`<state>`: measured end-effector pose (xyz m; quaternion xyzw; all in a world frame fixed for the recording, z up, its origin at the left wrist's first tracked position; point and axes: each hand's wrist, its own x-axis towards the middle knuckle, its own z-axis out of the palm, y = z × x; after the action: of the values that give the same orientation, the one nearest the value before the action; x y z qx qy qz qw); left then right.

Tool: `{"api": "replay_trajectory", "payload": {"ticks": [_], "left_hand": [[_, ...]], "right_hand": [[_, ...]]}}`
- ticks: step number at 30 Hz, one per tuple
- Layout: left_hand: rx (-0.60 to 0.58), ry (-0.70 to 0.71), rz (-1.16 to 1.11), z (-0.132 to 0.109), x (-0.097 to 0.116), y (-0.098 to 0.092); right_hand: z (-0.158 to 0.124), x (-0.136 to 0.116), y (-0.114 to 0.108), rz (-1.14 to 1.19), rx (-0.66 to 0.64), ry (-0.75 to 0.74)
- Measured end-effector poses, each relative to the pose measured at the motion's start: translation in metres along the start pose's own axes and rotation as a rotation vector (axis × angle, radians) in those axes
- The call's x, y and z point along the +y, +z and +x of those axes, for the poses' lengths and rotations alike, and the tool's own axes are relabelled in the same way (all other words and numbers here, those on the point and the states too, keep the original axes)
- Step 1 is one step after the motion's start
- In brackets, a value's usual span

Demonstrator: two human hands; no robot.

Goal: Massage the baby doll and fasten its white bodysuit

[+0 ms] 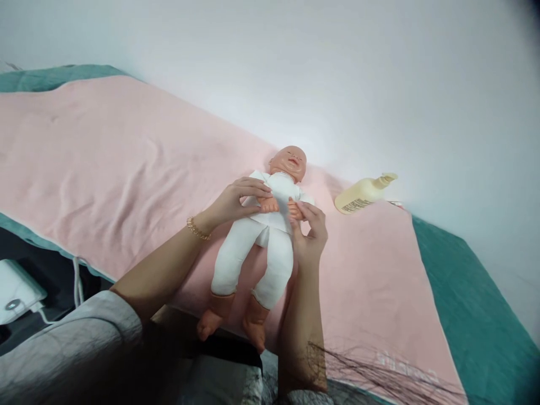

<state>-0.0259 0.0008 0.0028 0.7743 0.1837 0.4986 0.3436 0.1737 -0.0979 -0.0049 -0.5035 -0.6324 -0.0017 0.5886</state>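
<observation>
A baby doll (278, 183) in white clothes lies on its back, its head away from me and its bare feet towards me. My left hand (238, 199) pinches the doll's arm on the left, near the small wrist, with thumb below and fingers on top. On the other side, my right hand (311, 229) has thumb and fingertips closed round the doll's other arm by its little hand. Both doll hands rest over its belly. Part of each doll sleeve is hidden behind my fingers.
A pink towel (84, 163) lies under the doll, over a green cloth (464, 304). A cream pump bottle (356, 196) leans at the right, near the white wall (358, 73). At the lower left is a white device (19, 289) with a cable.
</observation>
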Motion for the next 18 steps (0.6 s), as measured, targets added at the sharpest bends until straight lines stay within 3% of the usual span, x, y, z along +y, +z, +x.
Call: {"api": "replay_trajectory", "payload": {"ticks": [3, 10, 14, 18], "left_hand": [[-0.067, -0.009, 0.043, 0.003, -0.004, -0.004], [-0.142, 0.005, 0.119, 0.002, -0.010, -0.004], [-0.055, 0.007, 0.056, 0.001, -0.008, -0.002], [0.151, -0.095, 0.028, -0.001, 0.001, -0.006]], "right_hand": [[0.000, -0.002, 0.001, -0.065, -0.100, -0.026], [0.001, 0.000, 0.001, -0.121, -0.167, -0.080], [-0.001, 0.001, -0.001, -0.047, -0.066, -0.013], [0.002, 0.002, -0.006, 0.060, 0.118, 0.087]]}}
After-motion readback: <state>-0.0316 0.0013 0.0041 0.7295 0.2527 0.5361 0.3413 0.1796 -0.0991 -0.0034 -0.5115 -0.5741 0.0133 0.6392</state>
